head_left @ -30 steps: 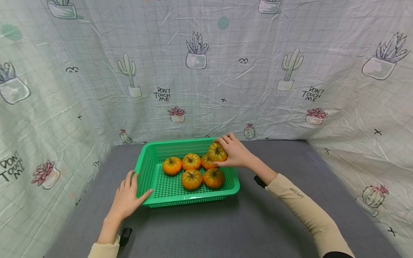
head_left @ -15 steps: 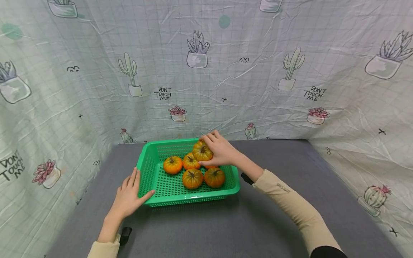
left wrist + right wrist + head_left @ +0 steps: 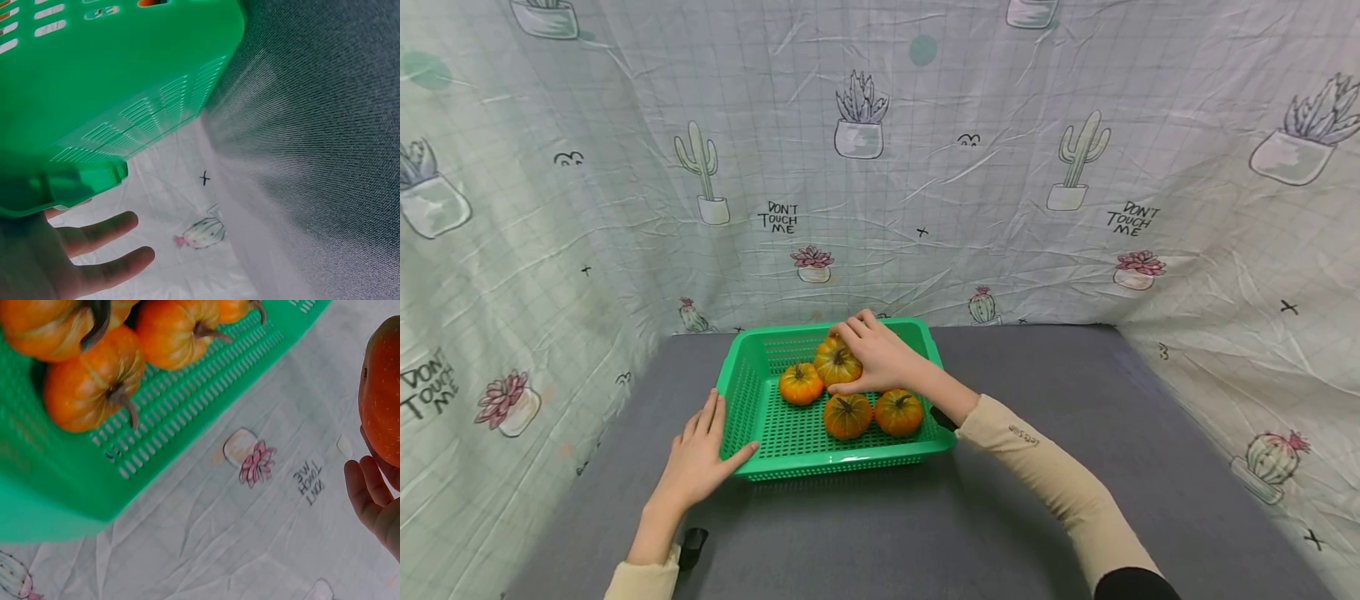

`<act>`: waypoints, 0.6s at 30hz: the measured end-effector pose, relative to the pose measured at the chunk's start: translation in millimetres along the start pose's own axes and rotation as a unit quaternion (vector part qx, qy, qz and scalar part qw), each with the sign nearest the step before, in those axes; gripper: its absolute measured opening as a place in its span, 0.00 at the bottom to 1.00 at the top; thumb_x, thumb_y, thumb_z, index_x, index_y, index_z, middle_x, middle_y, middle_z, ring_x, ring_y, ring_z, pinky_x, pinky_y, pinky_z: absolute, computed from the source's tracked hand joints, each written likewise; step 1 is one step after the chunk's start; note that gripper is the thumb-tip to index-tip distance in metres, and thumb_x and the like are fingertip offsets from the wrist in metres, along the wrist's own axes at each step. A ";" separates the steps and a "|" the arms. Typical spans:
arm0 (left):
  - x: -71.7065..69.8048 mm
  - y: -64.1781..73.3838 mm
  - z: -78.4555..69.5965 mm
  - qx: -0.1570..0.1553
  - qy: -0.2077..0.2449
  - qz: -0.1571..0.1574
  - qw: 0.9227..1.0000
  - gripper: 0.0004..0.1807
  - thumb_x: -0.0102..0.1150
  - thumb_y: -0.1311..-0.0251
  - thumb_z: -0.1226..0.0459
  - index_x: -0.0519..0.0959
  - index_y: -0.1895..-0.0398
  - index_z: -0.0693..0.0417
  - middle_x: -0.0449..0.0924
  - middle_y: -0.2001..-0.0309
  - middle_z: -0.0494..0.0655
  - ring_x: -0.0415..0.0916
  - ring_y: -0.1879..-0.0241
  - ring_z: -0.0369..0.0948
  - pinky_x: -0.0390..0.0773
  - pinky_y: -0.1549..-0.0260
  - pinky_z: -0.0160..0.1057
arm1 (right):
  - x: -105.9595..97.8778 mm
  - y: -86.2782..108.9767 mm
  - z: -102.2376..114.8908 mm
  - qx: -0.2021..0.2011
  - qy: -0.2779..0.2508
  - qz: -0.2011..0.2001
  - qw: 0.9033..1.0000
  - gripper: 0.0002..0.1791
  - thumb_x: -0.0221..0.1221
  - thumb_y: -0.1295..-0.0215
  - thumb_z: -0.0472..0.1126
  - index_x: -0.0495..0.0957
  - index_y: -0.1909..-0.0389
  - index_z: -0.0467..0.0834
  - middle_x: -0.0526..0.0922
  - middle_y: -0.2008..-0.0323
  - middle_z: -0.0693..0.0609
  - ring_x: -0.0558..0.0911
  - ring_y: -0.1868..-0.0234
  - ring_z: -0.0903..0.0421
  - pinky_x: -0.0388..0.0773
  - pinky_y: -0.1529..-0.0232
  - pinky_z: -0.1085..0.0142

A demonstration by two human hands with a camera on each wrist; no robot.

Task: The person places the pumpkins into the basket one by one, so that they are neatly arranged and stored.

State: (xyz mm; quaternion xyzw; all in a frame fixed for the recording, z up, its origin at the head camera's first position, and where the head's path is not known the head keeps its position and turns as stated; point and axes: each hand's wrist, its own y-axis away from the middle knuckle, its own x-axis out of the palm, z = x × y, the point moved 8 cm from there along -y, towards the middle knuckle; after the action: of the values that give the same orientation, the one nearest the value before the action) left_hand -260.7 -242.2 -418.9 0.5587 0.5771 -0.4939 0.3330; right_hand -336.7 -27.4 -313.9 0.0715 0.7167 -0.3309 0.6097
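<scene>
My right hand [image 3: 880,358] grips a small orange pumpkin [image 3: 835,360] with greenish streaks, over the back of the green plastic basket [image 3: 850,461]. In the right wrist view that pumpkin [image 3: 382,394] shows at the right edge, held apart from those in the basket. A pumpkin [image 3: 801,384] lies just left of it. Toward the front sit a middle pumpkin [image 3: 847,417] and a right-hand pumpkin [image 3: 898,413]; others behind them are hidden by my right hand. My left hand [image 3: 692,462] rests at the basket's left front corner, fingers straight, thumb over the rim.
The basket stands on a dark grey tabletop [image 3: 1000,508] that reaches to both sides. A pale curtain [image 3: 917,192] printed with potted cacti hangs behind and along the sides. The basket's left front floor [image 3: 778,429] shows bare slots.
My right hand has carried the pumpkin leftward across the back of the basket, covering the pumpkins there. My left hand stays at the basket's left corner with little change.
</scene>
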 end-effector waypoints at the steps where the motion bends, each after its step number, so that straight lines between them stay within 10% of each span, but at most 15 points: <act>1: 0.2 0.2 0.1 0.000 0.000 0.000 1.000 0.51 0.48 0.46 0.40 0.42 0.32 0.66 0.39 0.30 0.61 0.49 0.38 0.63 0.57 0.54 0.68 | 2.4 -1.7 2.5 -0.005 0.005 0.003 1.000 0.38 0.56 0.54 0.68 0.65 0.48 0.47 0.71 0.54 0.52 0.64 0.55 0.55 0.66 0.55 0.65; 18: -1.0 0.2 -0.4 -0.007 -0.004 -0.001 1.000 0.51 0.48 0.45 0.40 0.42 0.32 0.66 0.39 0.30 0.61 0.50 0.39 0.64 0.58 0.54 0.67 | 43.9 -18.6 19.0 -0.015 0.026 0.078 0.997 0.39 0.52 0.53 0.72 0.63 0.47 0.49 0.70 0.53 0.54 0.62 0.56 0.57 0.65 0.57 0.67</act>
State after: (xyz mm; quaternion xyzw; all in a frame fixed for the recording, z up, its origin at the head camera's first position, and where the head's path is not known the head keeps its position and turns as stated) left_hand -260.2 -242.2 -417.8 0.5539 0.5792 -0.4927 0.3389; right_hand -341.2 -65.6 -348.0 0.1265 0.7294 -0.2699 0.6157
